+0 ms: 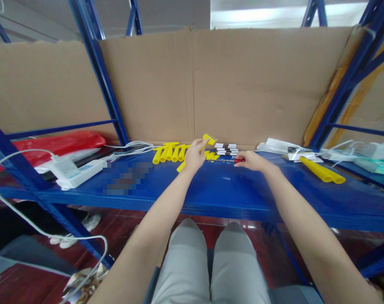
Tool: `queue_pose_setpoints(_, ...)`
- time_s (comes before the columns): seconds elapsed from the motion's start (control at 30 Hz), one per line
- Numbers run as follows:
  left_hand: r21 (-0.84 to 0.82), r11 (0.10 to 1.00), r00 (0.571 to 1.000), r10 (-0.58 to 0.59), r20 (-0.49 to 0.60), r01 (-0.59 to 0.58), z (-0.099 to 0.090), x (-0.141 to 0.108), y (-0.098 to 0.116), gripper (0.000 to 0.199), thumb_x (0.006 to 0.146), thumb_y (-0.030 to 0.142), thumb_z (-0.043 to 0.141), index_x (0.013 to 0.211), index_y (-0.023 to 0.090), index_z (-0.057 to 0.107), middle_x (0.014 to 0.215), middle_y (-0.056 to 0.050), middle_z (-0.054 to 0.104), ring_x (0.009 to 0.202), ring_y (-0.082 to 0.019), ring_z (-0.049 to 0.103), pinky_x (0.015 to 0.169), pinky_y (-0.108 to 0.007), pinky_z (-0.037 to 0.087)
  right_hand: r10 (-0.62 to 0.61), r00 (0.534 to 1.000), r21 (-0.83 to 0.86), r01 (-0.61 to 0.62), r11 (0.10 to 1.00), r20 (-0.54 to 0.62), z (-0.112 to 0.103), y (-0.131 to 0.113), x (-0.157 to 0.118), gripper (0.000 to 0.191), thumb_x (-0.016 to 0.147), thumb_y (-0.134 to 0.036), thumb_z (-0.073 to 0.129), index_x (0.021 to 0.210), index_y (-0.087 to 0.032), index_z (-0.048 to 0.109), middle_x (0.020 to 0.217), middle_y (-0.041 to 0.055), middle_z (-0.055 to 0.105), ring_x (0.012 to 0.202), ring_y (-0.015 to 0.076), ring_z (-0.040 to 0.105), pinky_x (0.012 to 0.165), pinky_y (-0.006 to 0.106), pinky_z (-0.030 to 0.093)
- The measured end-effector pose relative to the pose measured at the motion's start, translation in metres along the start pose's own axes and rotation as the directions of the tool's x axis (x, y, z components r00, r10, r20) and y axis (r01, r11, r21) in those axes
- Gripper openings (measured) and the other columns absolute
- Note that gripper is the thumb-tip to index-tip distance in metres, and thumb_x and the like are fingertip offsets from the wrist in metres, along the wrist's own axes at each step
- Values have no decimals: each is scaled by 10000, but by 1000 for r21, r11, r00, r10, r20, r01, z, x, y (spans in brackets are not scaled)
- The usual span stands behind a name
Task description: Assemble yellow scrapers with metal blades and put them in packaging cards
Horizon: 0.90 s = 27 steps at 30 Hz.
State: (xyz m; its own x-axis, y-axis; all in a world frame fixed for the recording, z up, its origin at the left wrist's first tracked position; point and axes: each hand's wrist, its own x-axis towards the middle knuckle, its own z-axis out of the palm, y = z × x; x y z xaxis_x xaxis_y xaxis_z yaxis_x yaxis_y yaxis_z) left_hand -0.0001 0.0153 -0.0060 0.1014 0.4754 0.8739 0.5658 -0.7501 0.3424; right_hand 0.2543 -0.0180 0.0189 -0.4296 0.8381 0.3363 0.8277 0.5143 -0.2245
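Observation:
My left hand (196, 155) is closed around a yellow plastic piece (210, 139), whose flat end shows beyond the fingertips. Yellow also shows below the wrist side; whether it is the same piece I cannot tell. In my right hand (251, 161) is the red handle of a screwdriver (239, 160), its thin shaft pointing left towards the left hand. Just left of my left hand, several yellow T-shaped tubes (169, 153) lie in a row. Small yellow pieces (212, 156) lie between the hands, in front of a stack of white strips with dark marks (226, 149).
The blue shelf (211, 185) has cardboard (242, 84) behind it and blue posts at both sides. A white power strip (81, 173) with cables and a red bag (62, 141) lie left. Two yellow tubes (321, 169) and white packets (276, 145) lie right.

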Motion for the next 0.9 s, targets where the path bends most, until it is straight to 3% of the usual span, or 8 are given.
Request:
queue_pose_setpoints(0.17,94,995,984,-2,178,-15,3,-3,0,429,812,42,540,1140,250,723,1153,-65,663,1042,-206,645,979,-365,505,3,997,6,-4,1000,72,2,4,0,117,735,-310,689,708,-198,664,766,52,714,713,201,633,647,289,461)
queue_pose_setpoints(0.43,153,982,915,39,402,-109,10,-7,0,422,815,51,553,1096,303,742,1108,-41,689,1037,-210,663,966,-347,518,-22,984,44,15,999,179,8,10,0,217,747,-423,688,724,-207,692,727,37,704,687,193,632,641,298,484)
queue_pose_setpoints(0.63,215,975,910,-34,414,-61,14,-12,-7,387,807,71,556,1059,284,757,1007,-65,712,990,-243,674,952,-388,516,57,977,15,-61,998,208,7,14,-2,79,712,-284,679,711,-205,677,716,35,699,661,193,628,637,302,478)
queue_pose_setpoints(0.8,292,955,917,-159,367,49,19,-14,-9,328,819,110,580,1084,211,745,969,-124,700,927,-268,695,907,-381,533,87,977,30,-94,995,195,6,19,-3,113,688,-314,710,703,-207,678,740,45,712,679,207,643,649,314,491)
queue_pose_setpoints(0.9,421,901,870,-290,399,107,16,-6,8,300,828,94,565,1071,162,728,1007,-162,681,939,-282,698,908,-399,529,106,971,18,-113,993,215,5,23,-4,178,694,-380,722,729,-208,696,746,46,716,680,210,648,634,310,495)
